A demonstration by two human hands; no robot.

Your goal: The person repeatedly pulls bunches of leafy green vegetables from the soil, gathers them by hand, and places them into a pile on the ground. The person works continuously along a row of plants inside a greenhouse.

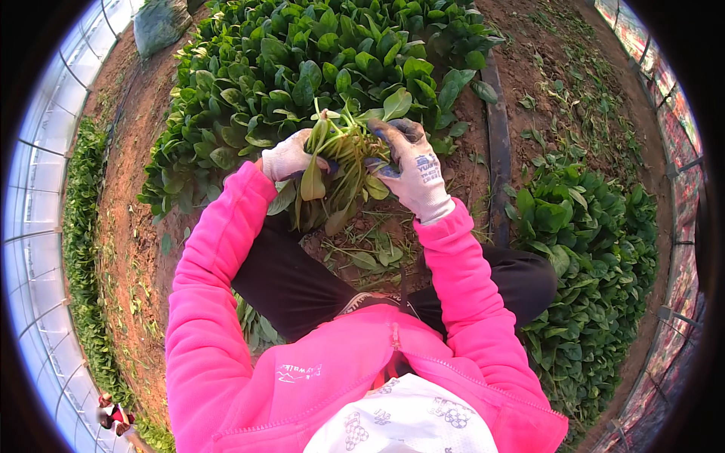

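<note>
A bunch of leafy greens (345,150), likely spinach, is held in front of me above the soil, its stems and root ends turned up and some yellowed leaves hanging down. My left hand (291,156), in a soiled white knit glove with blue coating, grips its left side; leaves hide part of the fingers. On the other side my right hand (416,164), gloved alike, has its thumb and fingers curled at the stems. Under the bunch, loose leaves (376,255) and torn stems lie on the ground between my legs.
Dense standing greens (317,62) fill the bed ahead. A dark strip (498,141) runs along the soil to the right, with heaped greens (589,283) beyond my knee. A filled plastic bag (161,25) sits far left. Another person (116,416) is at the lower left, near the greenhouse wall (39,226).
</note>
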